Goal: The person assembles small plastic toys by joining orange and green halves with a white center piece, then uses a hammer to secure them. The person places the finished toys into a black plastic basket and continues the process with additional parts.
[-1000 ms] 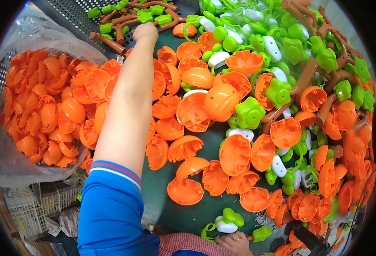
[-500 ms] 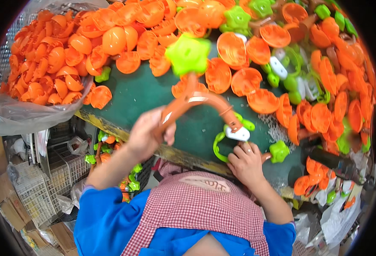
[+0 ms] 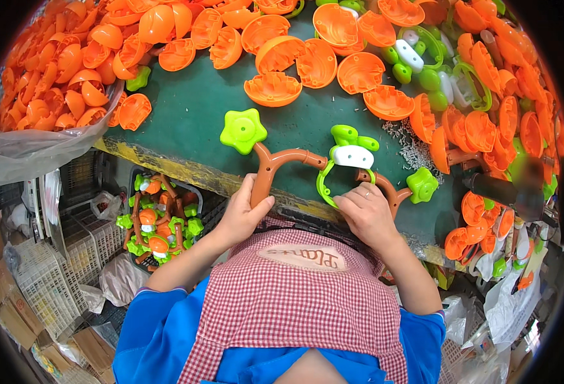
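Note:
My left hand [image 3: 240,214] grips the lower end of a curved brown plastic branch [image 3: 288,155] at the table's near edge. A lime-green star-shaped knob [image 3: 243,131] tops its fork. The branch's far tip meets the left side of a green ring [image 3: 322,185], though whether it is joined there I cannot tell. On the ring sits a white oval piece [image 3: 352,157] with green lobes [image 3: 352,136] above it. The fingers of my right hand [image 3: 366,214] pinch the ring's lower part. Beside them lies a second brown branch [image 3: 391,192] with a green star knob [image 3: 423,184].
Orange half-shells [image 3: 362,72] crowd the back and right of the green table [image 3: 192,121]. More fill a plastic-lined container [image 3: 45,141] at left. Small screws [image 3: 415,152] are scattered on the table near a dark, blurred tool [image 3: 499,192]. A crate [image 3: 160,221] of assembled pieces stands below left.
The left branch has come down and turned, its tip going from over the white piece to the ring's left side. My right hand stays at the ring. The whole view has shifted slightly.

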